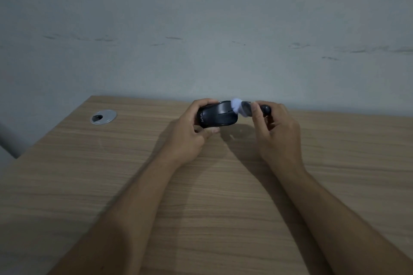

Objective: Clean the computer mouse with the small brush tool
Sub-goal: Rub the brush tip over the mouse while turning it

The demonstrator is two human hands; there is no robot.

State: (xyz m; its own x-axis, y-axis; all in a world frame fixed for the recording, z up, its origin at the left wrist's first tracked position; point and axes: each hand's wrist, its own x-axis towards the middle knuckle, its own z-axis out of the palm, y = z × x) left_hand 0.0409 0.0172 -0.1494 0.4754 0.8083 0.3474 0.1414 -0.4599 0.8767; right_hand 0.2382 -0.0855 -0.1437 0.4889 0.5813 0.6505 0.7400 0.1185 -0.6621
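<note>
A black computer mouse (218, 116) with white lettering is held a little above the wooden desk (111, 185), near its far edge. My left hand (190, 134) grips the mouse from its left end, fingers over the top and thumb beneath. My right hand (277, 131) holds a small brush tool (247, 108) with a dark handle. Its white bristle tuft touches the mouse's front right end and looks blurred.
A round silver cable grommet (103, 116) is set into the desk at the far left. A grey scuffed wall (201, 29) rises directly behind the desk's far edge. The desk's left edge runs diagonally toward me.
</note>
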